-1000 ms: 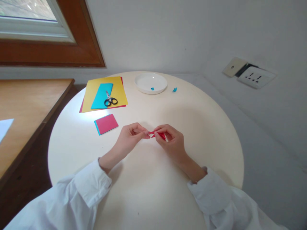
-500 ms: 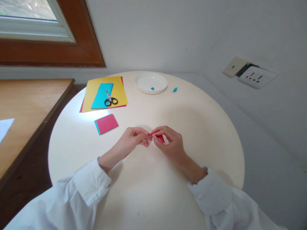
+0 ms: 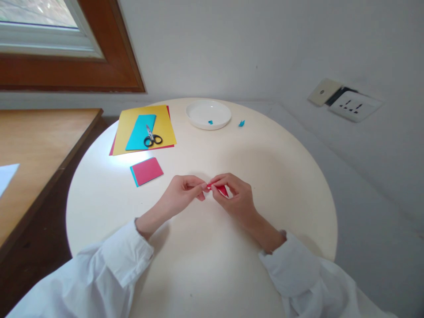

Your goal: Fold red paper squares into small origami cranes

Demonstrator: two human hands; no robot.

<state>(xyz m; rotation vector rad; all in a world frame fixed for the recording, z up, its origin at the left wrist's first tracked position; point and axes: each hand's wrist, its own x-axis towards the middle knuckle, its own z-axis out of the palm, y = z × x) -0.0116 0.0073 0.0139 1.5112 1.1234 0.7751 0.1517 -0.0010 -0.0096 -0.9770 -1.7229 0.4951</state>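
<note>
A small piece of folded red paper is held between my two hands, above the middle of the round white table. My left hand pinches its left end between thumb and fingertips. Thumb and forefinger of my right hand grip the paper close beside that, and a pointed red part sticks out under the right fingers. The fingers hide much of the paper, so its full shape cannot be made out.
Small red and blue sheets lie left of my hands. Behind them, scissors rest on blue paper over larger yellow paper. A white plate holds a tiny blue piece; a folded blue paper piece sits to its right.
The fingers of my left hand have closed in a little around the red paper's end. Both hands stay in nearly the same place; the other things have not moved.
</note>
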